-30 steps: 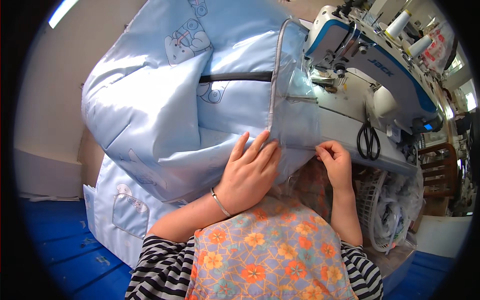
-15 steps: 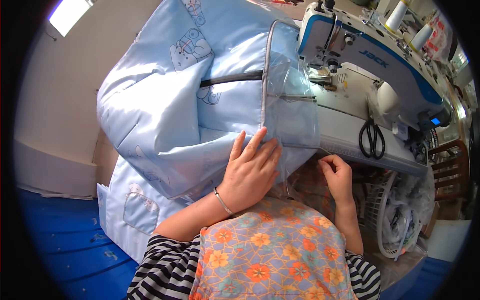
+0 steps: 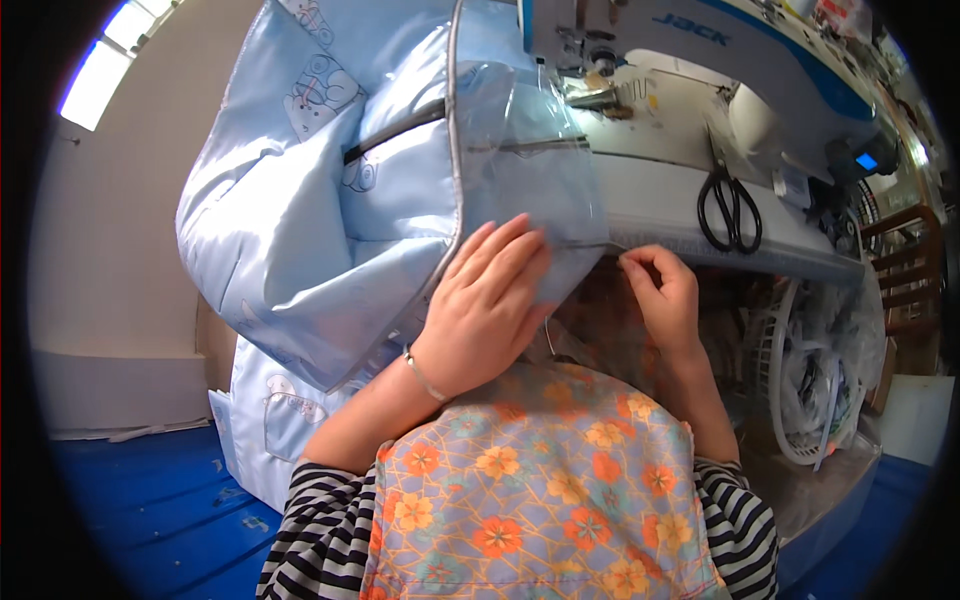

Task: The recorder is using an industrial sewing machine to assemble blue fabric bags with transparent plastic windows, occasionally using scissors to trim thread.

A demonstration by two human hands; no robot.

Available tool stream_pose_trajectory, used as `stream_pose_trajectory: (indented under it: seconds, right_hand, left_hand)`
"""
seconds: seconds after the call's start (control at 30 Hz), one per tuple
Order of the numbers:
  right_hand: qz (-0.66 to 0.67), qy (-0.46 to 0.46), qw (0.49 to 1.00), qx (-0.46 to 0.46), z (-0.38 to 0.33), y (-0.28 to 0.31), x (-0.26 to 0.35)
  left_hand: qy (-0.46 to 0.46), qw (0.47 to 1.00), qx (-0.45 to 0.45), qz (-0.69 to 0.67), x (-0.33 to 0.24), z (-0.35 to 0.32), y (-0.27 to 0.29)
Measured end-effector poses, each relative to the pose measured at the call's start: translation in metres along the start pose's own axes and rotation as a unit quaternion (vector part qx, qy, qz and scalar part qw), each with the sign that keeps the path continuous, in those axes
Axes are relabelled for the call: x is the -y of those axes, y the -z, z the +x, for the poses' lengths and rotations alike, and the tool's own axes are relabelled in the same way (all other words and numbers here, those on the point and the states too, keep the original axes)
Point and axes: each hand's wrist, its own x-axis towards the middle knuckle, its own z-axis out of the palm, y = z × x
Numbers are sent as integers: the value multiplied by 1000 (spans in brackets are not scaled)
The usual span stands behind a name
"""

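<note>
A quilted light-blue fabric piece with printed bears lies bunched before me, edged with grey piping. Clear plastic sheeting joins it along that piping. My left hand rests flat on the sheeting beside the piping, fingers stretched out and slightly blurred. At the table's front edge, my right hand is closed in a pinch of thumb and forefinger. A thin dark line at the sheeting's lower edge runs toward those fingertips; what they grip is too small to make out.
A white and blue sewing machine stands at the far right of the work. Black-handled scissors lie on its table. Below right hangs a white plastic basket of clear scraps. A pale-blue piece with a pocket hangs lower left.
The whole view has shifted, so the machine and fabric appear farther left and up. My left hand has slid rightward over the sheeting relative to the piping. My right hand keeps its pinch.
</note>
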Motion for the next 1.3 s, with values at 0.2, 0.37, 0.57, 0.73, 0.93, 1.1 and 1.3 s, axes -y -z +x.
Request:
stream_pose_trajectory:
  seconds: [0.2,0.37,0.57,0.73,0.93,1.1,1.3]
  right_hand:
    - [17,62,998,18,12,-4,7]
    - [120,-40,990,59,7,3,-5]
    - [343,-136,917,150,34,-18,4]
    - [496,-233,802,235,60,-54,7]
    - [663,-212,647,311,63,-80,3]
    - [557,-165,763,285,47,-64,24]
    - [444,-279,843,122,18,-61,49]
  left_hand:
    - [66,995,52,60,5,45,-33]
    - [148,978,94,112,34,39,-32]
    - [187,978,37,90,56,42,-13]
    - [229,967,-18,107,63,51,10]
    - [224,964,-13,143,70,48,27]
    - [145,980,11,138,62,61,24]
    - [66,969,214,101,34,139,-17]
